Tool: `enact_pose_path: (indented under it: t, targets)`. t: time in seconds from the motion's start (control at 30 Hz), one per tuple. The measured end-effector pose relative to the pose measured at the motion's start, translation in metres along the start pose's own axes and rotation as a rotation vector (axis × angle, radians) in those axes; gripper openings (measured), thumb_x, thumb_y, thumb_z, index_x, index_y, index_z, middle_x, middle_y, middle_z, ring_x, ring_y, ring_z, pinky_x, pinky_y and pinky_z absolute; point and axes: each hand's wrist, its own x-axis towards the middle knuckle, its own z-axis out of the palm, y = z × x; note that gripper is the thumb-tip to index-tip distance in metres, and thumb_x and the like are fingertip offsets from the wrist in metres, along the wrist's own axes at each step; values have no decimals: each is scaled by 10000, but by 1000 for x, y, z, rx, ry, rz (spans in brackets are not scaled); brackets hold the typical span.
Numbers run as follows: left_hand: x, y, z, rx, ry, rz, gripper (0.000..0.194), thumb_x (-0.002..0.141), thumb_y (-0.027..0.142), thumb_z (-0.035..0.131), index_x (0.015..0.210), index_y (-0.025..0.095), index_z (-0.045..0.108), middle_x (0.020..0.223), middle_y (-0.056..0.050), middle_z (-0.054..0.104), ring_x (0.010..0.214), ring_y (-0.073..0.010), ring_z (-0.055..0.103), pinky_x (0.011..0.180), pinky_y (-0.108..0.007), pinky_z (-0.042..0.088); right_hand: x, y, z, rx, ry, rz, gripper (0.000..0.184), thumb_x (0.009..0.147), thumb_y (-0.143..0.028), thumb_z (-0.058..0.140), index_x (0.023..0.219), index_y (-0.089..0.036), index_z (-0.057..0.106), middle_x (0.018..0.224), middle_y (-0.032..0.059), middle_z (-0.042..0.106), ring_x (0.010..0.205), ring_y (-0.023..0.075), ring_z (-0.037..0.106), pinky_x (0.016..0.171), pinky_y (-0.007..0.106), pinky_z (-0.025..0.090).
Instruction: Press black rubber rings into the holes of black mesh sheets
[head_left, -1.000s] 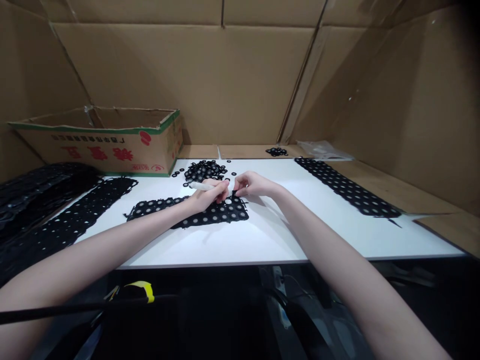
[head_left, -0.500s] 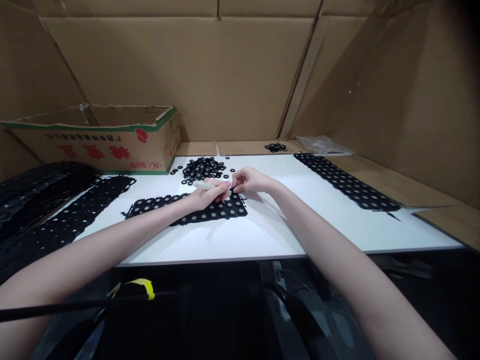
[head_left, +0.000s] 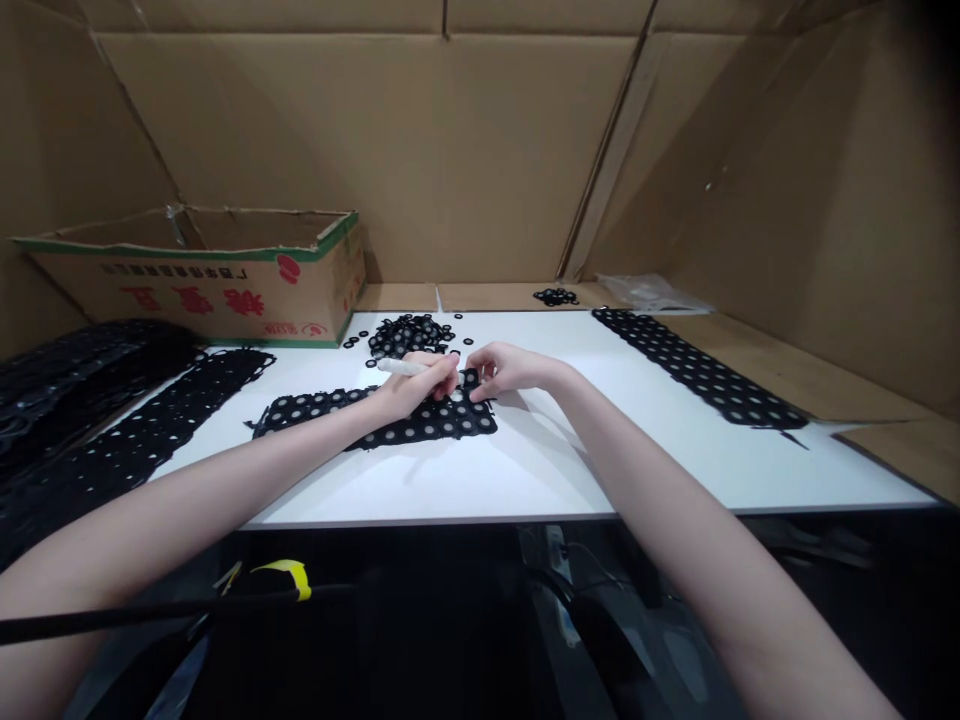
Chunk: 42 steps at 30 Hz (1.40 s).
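Note:
A black rubbery sheet [head_left: 397,434] with rows of round pale spots lies on the white tabletop [head_left: 450,490]. My left hand [head_left: 421,384] is closed around a slim white pen-like tool [head_left: 401,367], held at a slant over the sheet's right part. The tool's working tip is mostly behind the fingers. At the sheet's far right corner, my right hand [head_left: 511,368] pinches the black edge between thumb and fingers. Just beyond my left hand is a heap of small black rings [head_left: 409,334], with several loose ones around it.
On the left stand a cardboard box [head_left: 225,290] and a pile of black sheets [head_left: 82,375], beside another spotted strip [head_left: 172,410]. A long spotted strip [head_left: 697,372] lies on the right. Farther back are a small ring pile [head_left: 556,297] and a clear plastic bag [head_left: 652,293].
My right hand has shifted slightly right and down, away from my left fingertips, so the sheet's corner shows between the hands. My left hand keeps the tool, now lying a little flatter.

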Motion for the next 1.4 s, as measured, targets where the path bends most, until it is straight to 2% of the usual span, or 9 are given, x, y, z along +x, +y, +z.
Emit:
enact_pose_path:
  t: [0.23, 0.43, 0.8, 1.17, 1.4]
  targets:
    - [-5, 8, 0, -55, 82, 11, 527, 912, 473, 386, 526, 142, 527, 508, 10, 472, 479, -88, 421, 503, -247, 325, 0, 0, 2, 9, -19, -2, 313, 542, -339, 724, 591, -198, 449, 541, -63, 435, 540, 100, 398, 531, 259, 309]
    - [-7, 13, 1, -118, 129, -15, 532, 903, 480, 385, 510, 144, 508, 473, 8, 450, 429, -82, 392, 441, -249, 264, -2, 1, 1, 2, -7, -39, 267, 554, -295, 688, 598, -203, 441, 570, -55, 447, 599, 119, 440, 572, 258, 340]
    - [-8, 9, 7, -66, -14, -46, 522, 918, 479, 374, 561, 139, 545, 493, 5, 477, 465, -91, 404, 482, -249, 287, -1, 6, -2, -4, -27, -47, 272, 559, -285, 682, 567, -204, 423, 523, -65, 442, 568, 118, 452, 552, 254, 336]
    - [-9, 14, 9, 14, -31, -31, 504, 933, 425, 347, 546, 146, 510, 504, 9, 482, 482, -95, 403, 520, -249, 310, 1, 8, -2, -20, -25, -45, 224, 560, -290, 682, 617, -193, 488, 538, -66, 451, 568, 114, 438, 552, 254, 329]
    - [-7, 11, 7, 22, -76, -25, 509, 930, 424, 337, 526, 150, 481, 501, 10, 473, 467, -91, 386, 505, -248, 310, 1, 6, -1, 1, -29, -36, 233, 552, -282, 682, 586, -196, 468, 530, -62, 480, 563, 118, 469, 543, 251, 336]
